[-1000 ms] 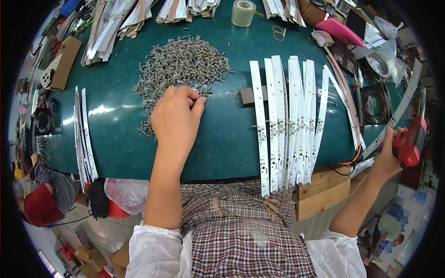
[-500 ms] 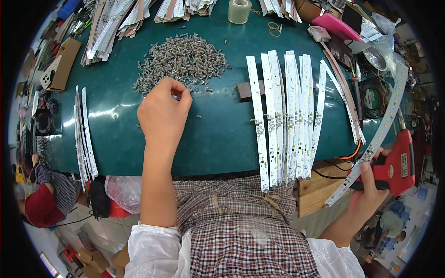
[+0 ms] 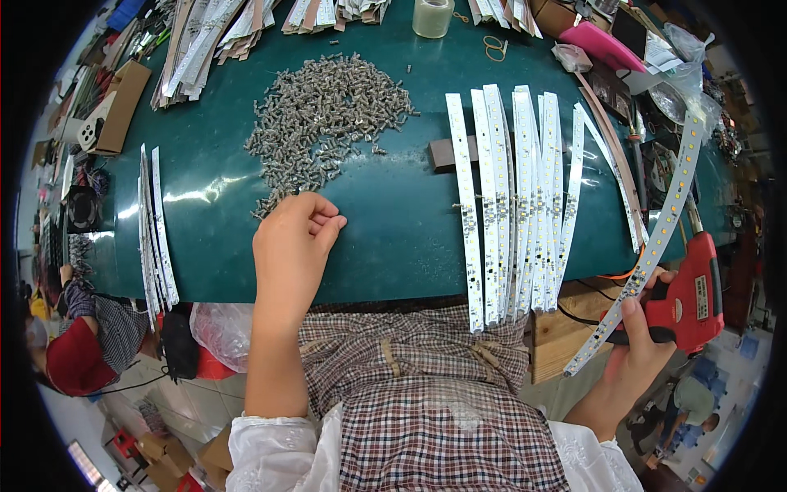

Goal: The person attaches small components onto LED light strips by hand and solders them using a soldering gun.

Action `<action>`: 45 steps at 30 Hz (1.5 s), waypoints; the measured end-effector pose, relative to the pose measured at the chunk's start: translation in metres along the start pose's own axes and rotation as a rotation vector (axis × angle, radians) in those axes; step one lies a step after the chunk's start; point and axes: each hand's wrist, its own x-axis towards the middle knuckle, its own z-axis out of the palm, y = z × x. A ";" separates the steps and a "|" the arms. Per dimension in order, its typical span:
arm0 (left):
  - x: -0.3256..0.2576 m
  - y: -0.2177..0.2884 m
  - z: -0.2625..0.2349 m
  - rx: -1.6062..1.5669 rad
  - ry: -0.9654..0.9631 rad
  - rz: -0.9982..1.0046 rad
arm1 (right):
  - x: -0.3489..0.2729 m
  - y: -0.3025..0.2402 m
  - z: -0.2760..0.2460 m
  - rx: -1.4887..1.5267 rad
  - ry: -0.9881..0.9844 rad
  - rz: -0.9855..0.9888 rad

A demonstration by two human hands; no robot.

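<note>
My left hand (image 3: pixel 291 246) is at the near edge of a pile of small metal parts (image 3: pixel 328 107), with thumb and fingertips pinched together. Whatever sits between the fingertips is too small to make out. At the right, my right hand (image 3: pixel 643 348) grips a red pistol-shaped soldering gun (image 3: pixel 693 295) and a long white LED strip (image 3: pixel 660 238). The thumb presses on the strip, which slants upward in front of the gun. Between my hands, several similar LED strips (image 3: pixel 496 205) lie side by side, their near ends over the table's edge.
A dark block (image 3: pixel 443 156) lies under the strips. Bundles of strips (image 3: pixel 201 49), a tape roll (image 3: pixel 433 18) and small scissors (image 3: pixel 494 49) are along the far side. More strips (image 3: pixel 156 230) lie at the left. Other people sit at far left and far right.
My left hand has drawn back toward me, uncovering more of the pile. A loose metal part beside it no longer shows. My right hand has lowered slightly, still holding the strip and gun.
</note>
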 end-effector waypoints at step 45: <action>-0.032 0.084 0.049 -1.232 -0.831 -0.245 | -0.032 -0.005 0.059 0.198 -0.392 0.310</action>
